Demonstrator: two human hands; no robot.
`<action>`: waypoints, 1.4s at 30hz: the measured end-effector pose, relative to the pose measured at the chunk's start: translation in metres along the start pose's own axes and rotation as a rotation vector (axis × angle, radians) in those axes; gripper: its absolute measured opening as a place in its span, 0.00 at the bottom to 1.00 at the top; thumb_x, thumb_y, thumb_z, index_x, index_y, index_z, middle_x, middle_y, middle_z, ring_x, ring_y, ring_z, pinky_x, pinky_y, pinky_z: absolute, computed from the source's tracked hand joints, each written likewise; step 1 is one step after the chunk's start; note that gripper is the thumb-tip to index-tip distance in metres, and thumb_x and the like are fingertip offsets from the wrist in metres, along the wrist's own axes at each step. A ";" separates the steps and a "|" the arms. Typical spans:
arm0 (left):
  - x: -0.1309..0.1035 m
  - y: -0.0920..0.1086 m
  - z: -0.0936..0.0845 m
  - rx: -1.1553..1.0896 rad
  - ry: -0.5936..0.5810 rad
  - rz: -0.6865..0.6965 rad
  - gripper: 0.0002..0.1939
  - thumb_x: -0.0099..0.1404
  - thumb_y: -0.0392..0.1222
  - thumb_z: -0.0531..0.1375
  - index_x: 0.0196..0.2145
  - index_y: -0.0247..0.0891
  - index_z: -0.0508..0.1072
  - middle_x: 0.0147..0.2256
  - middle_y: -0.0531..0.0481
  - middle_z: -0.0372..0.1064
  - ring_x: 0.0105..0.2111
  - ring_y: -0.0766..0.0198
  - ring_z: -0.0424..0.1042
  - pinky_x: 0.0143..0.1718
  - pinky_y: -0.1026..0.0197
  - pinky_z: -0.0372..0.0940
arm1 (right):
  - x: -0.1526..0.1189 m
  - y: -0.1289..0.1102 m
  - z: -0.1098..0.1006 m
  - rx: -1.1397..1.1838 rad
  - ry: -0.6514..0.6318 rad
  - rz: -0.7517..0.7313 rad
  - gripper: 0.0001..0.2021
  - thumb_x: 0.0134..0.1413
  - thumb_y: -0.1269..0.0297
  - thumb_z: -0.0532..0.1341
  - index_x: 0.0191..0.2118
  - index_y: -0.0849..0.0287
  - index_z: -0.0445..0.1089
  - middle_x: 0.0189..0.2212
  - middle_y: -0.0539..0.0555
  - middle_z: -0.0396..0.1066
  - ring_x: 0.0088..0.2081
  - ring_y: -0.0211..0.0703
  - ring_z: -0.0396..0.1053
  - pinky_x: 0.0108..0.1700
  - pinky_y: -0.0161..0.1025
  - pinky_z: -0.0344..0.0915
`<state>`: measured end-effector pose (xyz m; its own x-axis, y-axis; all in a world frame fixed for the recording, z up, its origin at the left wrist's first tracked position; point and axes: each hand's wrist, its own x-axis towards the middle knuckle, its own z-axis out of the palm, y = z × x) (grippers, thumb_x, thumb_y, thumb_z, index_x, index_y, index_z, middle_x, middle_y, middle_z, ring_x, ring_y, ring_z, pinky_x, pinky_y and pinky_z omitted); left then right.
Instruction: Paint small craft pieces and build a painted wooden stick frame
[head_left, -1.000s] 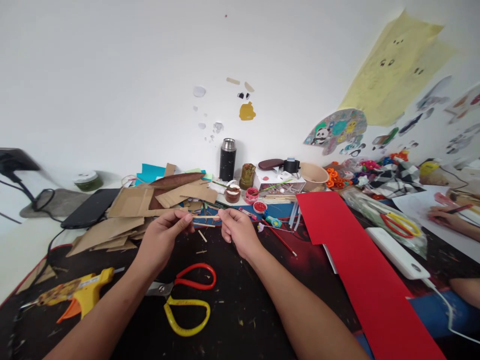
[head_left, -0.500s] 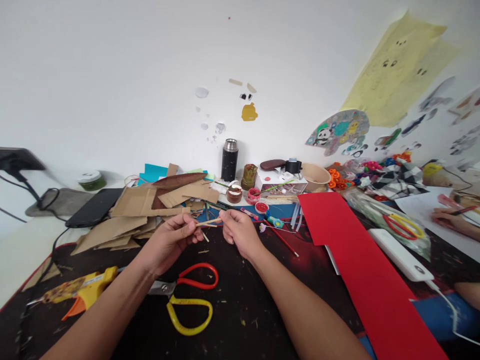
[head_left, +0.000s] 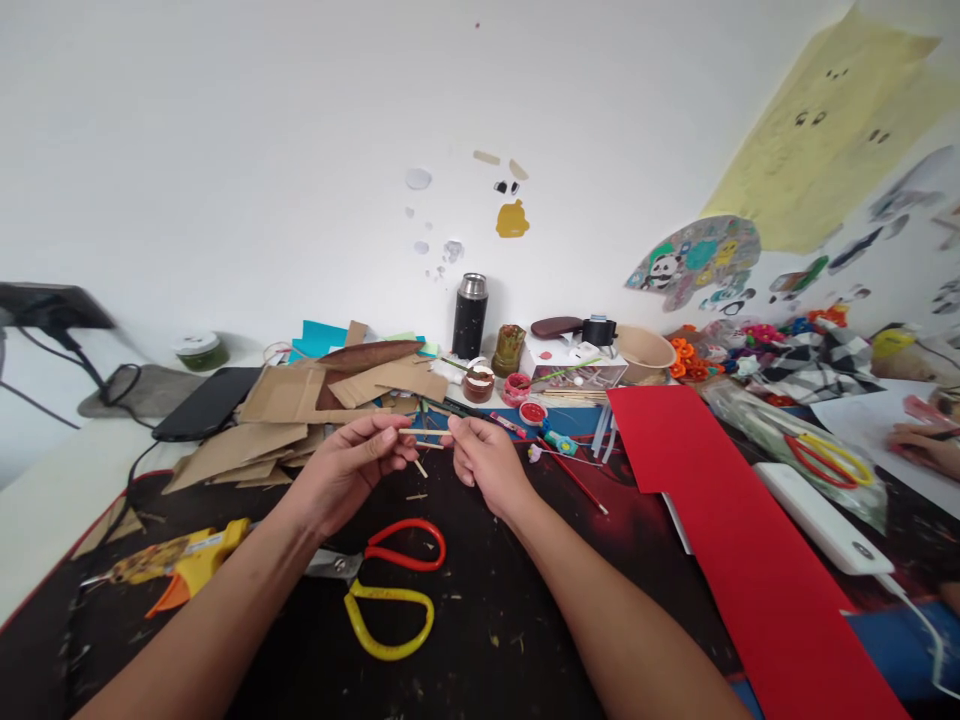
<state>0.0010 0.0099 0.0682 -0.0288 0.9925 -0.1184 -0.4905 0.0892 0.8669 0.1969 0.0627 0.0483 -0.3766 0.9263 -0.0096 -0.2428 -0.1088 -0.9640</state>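
Thin pale wooden sticks span the gap between my two hands above the dark table mat. My left hand pinches them at their left ends, with a short stick end showing below its fingers. The right ends meet the closed fingertips of my right hand. Below the hands lie scissors with one red and one yellow handle, their blades partly hidden by my left forearm. A yellow glue gun rests left of that forearm. A small stick piece lies on the mat.
Cardboard pieces are piled at the left, beside a black phone. At the back stand a black flask and small jars. Red card and a white power strip lie right. Another person's hand is at the far right.
The whole view has shifted slightly, so things appear further right. The sticks between my hands now lie nearly level instead of slanting up to the right.
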 end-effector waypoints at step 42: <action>-0.003 0.002 0.002 0.164 -0.019 0.079 0.28 0.48 0.63 0.81 0.38 0.39 0.88 0.26 0.49 0.78 0.26 0.65 0.74 0.29 0.65 0.67 | 0.001 0.006 0.001 -0.100 -0.017 0.015 0.33 0.57 0.28 0.66 0.24 0.55 0.63 0.13 0.40 0.52 0.13 0.31 0.52 0.17 0.32 0.48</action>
<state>0.0024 0.0070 0.0712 -0.0439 0.9983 -0.0389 -0.3388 0.0217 0.9406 0.1947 0.0625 0.0424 -0.3948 0.9186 -0.0207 -0.1470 -0.0854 -0.9854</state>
